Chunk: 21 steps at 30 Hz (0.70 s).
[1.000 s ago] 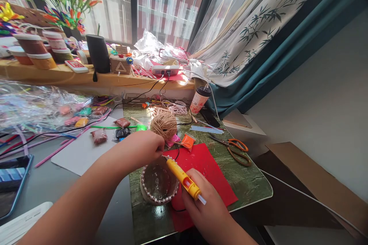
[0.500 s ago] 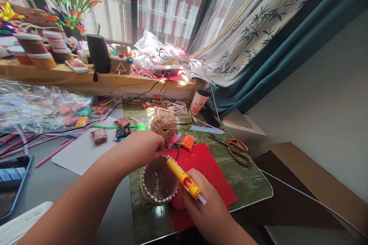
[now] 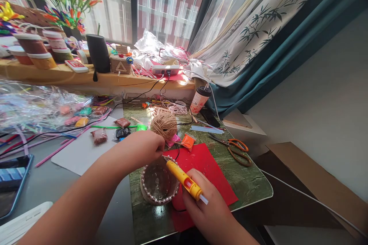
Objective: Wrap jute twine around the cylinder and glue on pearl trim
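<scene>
My right hand is wrapped around a yellow hot glue gun, a clear glue stick poking out of its back end. The gun's nozzle points at the far rim of a round glass jar edged with pearl-like beads. My left hand is closed at that same rim, close to the nozzle; its fingertips are turned away, so what they pinch is hidden. Just behind this hand sits a ball of brown twine, with a strand trailing toward an orange packet. Beneath the gun lies a red sheet.
Orange-handled scissors lie at the right, near clear glue sticks. A lidded paper cup stands farther back. Left are small clay packets, a white sheet and a phone. A black cable crosses the table.
The glue gun and my right hand have shifted very slightly. My left hand and the jar stay in the same place.
</scene>
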Tool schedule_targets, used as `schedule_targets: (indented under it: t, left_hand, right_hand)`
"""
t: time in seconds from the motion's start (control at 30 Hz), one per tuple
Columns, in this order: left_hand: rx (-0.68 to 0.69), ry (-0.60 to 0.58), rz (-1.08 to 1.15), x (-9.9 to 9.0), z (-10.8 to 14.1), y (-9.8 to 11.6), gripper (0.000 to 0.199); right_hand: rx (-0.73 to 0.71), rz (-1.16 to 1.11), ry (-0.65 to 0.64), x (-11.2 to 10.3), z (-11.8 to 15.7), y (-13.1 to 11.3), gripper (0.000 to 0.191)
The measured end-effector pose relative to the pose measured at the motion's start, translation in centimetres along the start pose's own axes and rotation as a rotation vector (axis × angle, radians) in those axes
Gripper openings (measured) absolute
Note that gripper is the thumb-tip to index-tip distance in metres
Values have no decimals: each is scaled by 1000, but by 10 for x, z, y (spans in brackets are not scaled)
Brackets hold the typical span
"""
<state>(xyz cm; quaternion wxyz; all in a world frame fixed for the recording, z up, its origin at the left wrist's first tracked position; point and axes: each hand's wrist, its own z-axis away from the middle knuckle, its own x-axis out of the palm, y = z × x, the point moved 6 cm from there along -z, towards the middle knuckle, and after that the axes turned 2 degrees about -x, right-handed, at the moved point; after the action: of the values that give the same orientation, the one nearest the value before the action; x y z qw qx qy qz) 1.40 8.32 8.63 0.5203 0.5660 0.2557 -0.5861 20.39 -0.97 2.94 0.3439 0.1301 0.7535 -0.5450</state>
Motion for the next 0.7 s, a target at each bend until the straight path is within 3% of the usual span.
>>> schedule_targets:
  t: [0.27, 0.47, 0.7]
  left_hand:
    - [137, 47, -20, -5, 1, 4, 20]
    - [121, -2, 23, 1, -6, 2, 17]
    - [126, 18, 32, 2, -7, 3, 13]
  right_hand:
    - [10, 27, -21, -2, 4, -4, 12]
    - [34, 20, -52, -1, 6, -1, 13]
    - [20, 0, -49, -1, 4, -4, 15]
